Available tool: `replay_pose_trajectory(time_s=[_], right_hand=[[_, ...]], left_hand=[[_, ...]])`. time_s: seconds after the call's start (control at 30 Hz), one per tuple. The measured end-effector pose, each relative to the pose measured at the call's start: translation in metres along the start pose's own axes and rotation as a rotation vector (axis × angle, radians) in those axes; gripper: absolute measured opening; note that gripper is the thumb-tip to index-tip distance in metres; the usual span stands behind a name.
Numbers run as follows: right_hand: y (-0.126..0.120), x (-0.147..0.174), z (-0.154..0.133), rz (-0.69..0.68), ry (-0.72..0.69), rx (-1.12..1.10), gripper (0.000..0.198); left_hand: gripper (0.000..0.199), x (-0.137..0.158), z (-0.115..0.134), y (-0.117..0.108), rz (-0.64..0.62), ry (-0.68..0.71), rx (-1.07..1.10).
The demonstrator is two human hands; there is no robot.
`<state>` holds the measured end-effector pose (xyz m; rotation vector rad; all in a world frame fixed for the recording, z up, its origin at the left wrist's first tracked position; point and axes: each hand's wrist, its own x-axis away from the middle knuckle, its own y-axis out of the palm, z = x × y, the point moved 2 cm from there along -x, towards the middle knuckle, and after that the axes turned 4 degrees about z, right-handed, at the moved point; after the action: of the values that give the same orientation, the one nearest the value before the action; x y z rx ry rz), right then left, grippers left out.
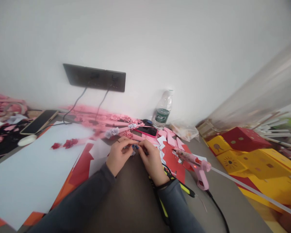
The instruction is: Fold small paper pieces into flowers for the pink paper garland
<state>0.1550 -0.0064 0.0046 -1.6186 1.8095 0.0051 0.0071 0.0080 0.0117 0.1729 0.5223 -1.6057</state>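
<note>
My left hand and my right hand meet above the front of the grey table, fingertips pinched together. Between them is a small pale paper piece, mostly covered by the fingers; its exact shape is hidden. Just beyond lie pink paper strips bearing paper roses, some pale lilac, others pink. To the right of my right hand rests a pink hot glue gun with a glowing red light and a long glue stick out of its back. A yellow-and-black cutter lies partly under my right wrist.
White sheets over red and orange paper cover the left side. Cut red and pink scraps, a phone and a water bottle stand near the wall. Another phone is far left. Yellow and red paper boxes are right.
</note>
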Motion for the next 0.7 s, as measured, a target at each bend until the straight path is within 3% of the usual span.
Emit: replay_pose_trajectory(time_s=[0.2,0.3,0.53,0.7], right_hand=[[-0.002,0.002,-0.003,0.067,-0.041,0.114,0.014],[-0.004,0.001,-0.006,0.118,-0.048,0.1,0.003],[-0.003,-0.001,-0.009,0.076,-0.074,0.056,0.011],[-0.002,0.0,-0.007,0.048,-0.059,0.054,0.014]], left_hand=[[0.02,-0.001,0.001,0.0,0.018,0.002,-0.016],[0.018,0.0,0.0,0.001,0.034,-0.019,-0.014],[0.014,0.0,-0.006,0.002,0.033,-0.124,0.063],[0.013,0.0,-0.007,0.002,0.006,-0.118,0.02]])
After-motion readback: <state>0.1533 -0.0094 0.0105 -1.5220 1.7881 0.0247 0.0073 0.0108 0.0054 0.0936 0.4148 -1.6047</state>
